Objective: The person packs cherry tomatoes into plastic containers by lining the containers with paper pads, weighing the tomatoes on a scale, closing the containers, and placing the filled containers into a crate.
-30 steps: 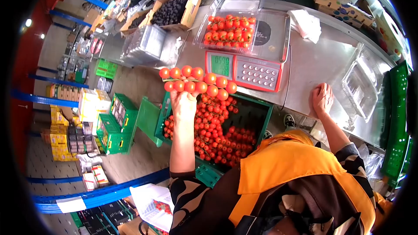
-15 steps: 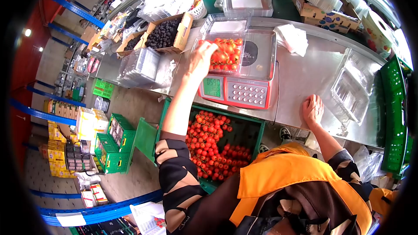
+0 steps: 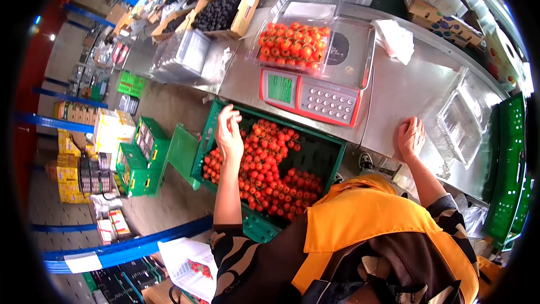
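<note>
My left hand [image 3: 229, 133] is over the left edge of a green crate [image 3: 332, 160] of vine tomatoes [image 3: 261, 160]; its fingers are apart and hold nothing. On the red scale [image 3: 326, 100], whose green display is lit, sits an open clear punnet [image 3: 255, 50] filled with tomatoes [image 3: 294, 43]. The scale is on the metal table behind the crate. My right hand [image 3: 411, 137] rests on the table's front edge, right of the scale, with nothing visible in it. Its fingers lie flat.
Dark fruit [image 3: 216, 14] fills a cardboard box at the back left, near stacked clear lids [image 3: 183, 53]. Empty clear containers [image 3: 462, 118] lie at the right beside a green crate [image 3: 509, 163]. White tissue [image 3: 394, 39] lies behind the scale's right side. Green crates [image 3: 140, 169] stand on the floor at left.
My left hand brought a tomato bunch to the punnet, let go of it, and moved back over the crate. The punnet is fuller and the scale's reading has changed. My right hand stays on the table.
</note>
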